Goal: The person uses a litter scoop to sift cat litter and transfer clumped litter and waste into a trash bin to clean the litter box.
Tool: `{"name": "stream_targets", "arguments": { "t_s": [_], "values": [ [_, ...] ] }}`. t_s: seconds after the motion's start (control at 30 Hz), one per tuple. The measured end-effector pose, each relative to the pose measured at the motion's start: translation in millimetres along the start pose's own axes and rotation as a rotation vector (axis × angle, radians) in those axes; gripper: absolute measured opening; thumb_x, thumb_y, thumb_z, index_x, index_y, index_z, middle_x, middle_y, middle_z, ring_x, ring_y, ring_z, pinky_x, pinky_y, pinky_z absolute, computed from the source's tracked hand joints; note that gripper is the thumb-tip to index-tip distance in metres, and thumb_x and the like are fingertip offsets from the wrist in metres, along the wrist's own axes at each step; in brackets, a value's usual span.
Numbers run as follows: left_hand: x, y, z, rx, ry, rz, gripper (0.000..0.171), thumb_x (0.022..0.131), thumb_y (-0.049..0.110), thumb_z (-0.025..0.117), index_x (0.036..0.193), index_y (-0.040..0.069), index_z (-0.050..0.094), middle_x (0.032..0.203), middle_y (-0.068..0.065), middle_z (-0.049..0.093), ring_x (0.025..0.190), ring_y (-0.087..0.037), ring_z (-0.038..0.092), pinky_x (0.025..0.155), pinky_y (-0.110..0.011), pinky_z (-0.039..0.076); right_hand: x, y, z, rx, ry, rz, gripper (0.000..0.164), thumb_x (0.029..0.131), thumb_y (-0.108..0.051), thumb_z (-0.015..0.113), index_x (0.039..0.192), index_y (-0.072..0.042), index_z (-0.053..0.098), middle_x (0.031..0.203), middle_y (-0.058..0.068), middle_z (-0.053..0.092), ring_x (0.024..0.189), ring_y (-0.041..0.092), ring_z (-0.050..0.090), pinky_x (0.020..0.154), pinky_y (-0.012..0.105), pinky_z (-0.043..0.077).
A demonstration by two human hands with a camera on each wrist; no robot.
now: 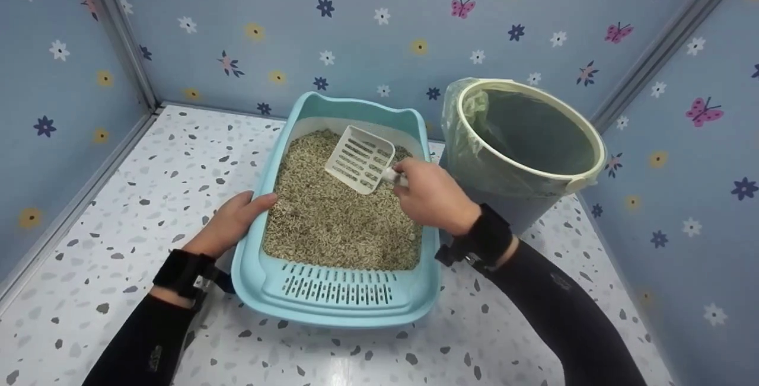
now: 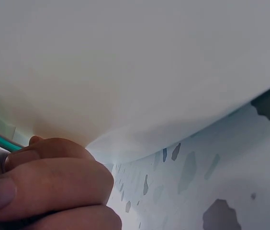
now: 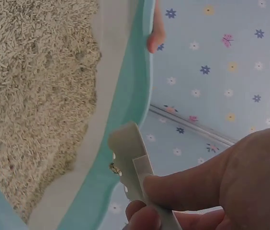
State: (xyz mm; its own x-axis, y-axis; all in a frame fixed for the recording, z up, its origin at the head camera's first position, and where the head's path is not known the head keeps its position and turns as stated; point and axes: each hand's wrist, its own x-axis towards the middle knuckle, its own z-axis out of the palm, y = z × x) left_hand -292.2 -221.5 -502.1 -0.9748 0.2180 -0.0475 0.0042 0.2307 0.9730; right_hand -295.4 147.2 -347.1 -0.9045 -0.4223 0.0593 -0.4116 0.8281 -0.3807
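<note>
Grey bin (image 1: 522, 201) stands beside right hand (image 1: 431, 193) gripping scoop (image 1: 363, 159); left hand (image 1: 231, 223) grips tray (image 1: 338, 310).

The person wears a black left sleeve (image 1: 137, 338) and a black right sleeve (image 1: 551, 306). Each has a small grey mark (image 1: 155, 358), too blurry to read for sure. A fat black left band (image 1: 178, 270) and a matching right band (image 1: 491, 235) go round the wrists, with shiny silver bits (image 1: 202, 283) on them. The left hand (image 1: 234, 220) and right hand (image 1: 434, 196) are bare.

Tray (image 1: 335, 316), bin (image 1: 501, 205) on speckled surface (image 1: 504, 327)
</note>
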Motion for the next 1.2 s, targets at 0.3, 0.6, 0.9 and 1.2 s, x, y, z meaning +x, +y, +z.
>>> {"name": "stream_targets", "arguments": {
  "t_s": [0.3, 0.6, 0.9, 1.2],
  "values": [
    [1.9, -1.1, 1.1, -0.028, -0.003, 0.004, 0.063, 0.115, 0.050, 0.056, 0.140, -0.008, 0.062, 0.121, -0.027, 0.077, 0.100, -0.038, 0.080, 0.093, -0.040, 0.066, 31.9, 3.1, 30.7, -0.004, -0.242, 0.032, 0.029, 0.093, 0.007, 0.057, 0.118, 0.003, 0.072, 0.111, 0.016, 0.073, 0.085, 0.025, 0.064, 0.078, 0.039, 0.058],
    [1.3, -0.9, 1.5, -0.018, -0.001, -0.013, 0.070, 0.114, 0.055, 0.057, 0.144, -0.008, 0.057, 0.124, -0.027, 0.075, 0.102, -0.037, 0.080, 0.093, -0.039, 0.066, 48.5, 8.3, 53.5, -0.113, -0.367, 0.008, 0.013, 0.098, 0.002, 0.060, 0.107, -0.001, 0.070, 0.089, 0.005, 0.059, 0.070, 0.019, 0.053, 0.063, 0.031, 0.046],
    [-1.2, -0.7, 0.4, -0.004, -0.002, -0.013, 0.073, 0.114, 0.058, 0.056, 0.146, -0.008, 0.057, 0.125, -0.026, 0.075, 0.102, -0.035, 0.080, 0.093, -0.038, 0.065, 32.1, 9.2, 46.4, -0.023, -0.361, 0.072, 0.016, 0.104, -0.007, 0.064, 0.117, 0.001, 0.070, 0.101, 0.010, 0.072, 0.078, 0.020, 0.065, 0.069, 0.034, 0.059],
    [-0.5, -1.1, 0.4, -0.020, -0.005, -0.013, 0.072, 0.114, 0.057, 0.056, 0.145, -0.008, 0.057, 0.126, -0.027, 0.075, 0.103, -0.037, 0.079, 0.094, -0.039, 0.065, -14.4, 29.1, 25.1, 0.245, 0.036, -0.014, 0.013, 0.109, -0.017, 0.073, 0.115, -0.006, 0.076, 0.106, 0.006, 0.074, 0.091, 0.022, 0.069, 0.087, 0.043, 0.060]
  ]
}}
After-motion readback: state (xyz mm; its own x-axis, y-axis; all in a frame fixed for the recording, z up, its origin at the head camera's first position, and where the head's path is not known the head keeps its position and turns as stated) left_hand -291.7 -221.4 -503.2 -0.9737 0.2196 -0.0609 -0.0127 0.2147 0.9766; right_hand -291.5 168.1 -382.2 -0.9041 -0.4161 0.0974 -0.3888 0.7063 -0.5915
